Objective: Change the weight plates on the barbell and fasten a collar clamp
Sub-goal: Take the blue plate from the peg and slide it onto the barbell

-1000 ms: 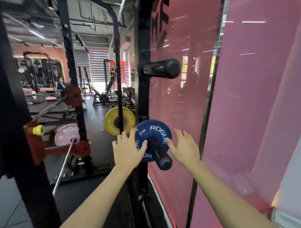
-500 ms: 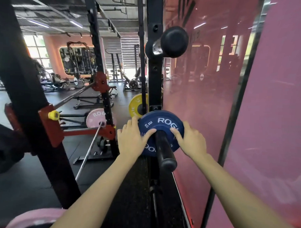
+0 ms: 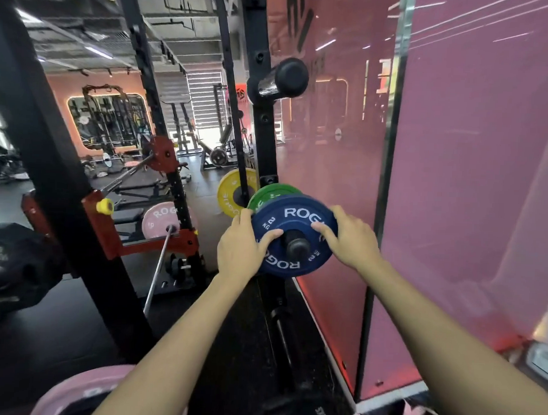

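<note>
The blue plate (image 3: 291,239) is seated on a black storage peg (image 3: 297,246) of the rack upright (image 3: 262,138), just ahead of a green plate (image 3: 268,194). Its left rim is gripped by the left hand (image 3: 241,248), its right rim by the right hand (image 3: 347,238), fingers curled.
</note>
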`<state>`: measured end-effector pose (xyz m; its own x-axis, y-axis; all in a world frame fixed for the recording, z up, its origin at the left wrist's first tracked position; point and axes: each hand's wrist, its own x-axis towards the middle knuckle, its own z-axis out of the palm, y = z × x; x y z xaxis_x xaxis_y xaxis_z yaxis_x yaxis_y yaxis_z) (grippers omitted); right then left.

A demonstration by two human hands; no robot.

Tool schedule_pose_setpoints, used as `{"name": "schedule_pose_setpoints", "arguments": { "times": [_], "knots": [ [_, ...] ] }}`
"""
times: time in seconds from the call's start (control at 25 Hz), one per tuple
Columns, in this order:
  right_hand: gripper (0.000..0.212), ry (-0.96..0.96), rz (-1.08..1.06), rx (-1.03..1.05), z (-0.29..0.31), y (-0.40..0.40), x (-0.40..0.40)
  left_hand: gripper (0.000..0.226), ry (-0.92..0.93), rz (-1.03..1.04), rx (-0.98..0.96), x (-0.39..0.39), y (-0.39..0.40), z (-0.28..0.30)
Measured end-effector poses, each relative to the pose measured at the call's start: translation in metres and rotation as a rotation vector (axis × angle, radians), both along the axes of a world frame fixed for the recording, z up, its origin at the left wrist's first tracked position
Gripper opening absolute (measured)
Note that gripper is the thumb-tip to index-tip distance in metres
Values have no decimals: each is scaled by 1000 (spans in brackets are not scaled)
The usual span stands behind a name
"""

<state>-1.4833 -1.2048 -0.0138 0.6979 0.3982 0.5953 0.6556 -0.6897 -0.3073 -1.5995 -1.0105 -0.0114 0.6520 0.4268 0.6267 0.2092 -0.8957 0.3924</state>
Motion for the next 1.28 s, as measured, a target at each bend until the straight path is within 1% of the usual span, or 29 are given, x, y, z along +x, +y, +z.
{"name": "schedule_pose_setpoints", "arguments": {
  "times": [0.24,0.44,0.64,0.84,0.96,1.08,1.28],
  "knots": [
    [46,-8,-107,-4,-8,-54,-92,63,24,-75,121,-79,-50,-5],
    [47,-25,-163,15,2,-93,-171,65,-26,-152,116,-145,-81,8],
    [47,-40,-114,21,13,-106,-231,66,-15,-123,76,-213,-95,15],
    [44,-65,16,6,-7,-93,-274,66,43,-39,18,-281,-92,-3],
    [49,-54,109,-14,-18,-72,-304,68,66,51,15,-326,-77,-16],
    [47,-52,184,-26,-16,-39,-332,69,52,130,-6,-367,-57,-20],
    [45,-35,332,-60,-12,52,-395,67,5,293,-53,-447,12,-27]
  ]
}}
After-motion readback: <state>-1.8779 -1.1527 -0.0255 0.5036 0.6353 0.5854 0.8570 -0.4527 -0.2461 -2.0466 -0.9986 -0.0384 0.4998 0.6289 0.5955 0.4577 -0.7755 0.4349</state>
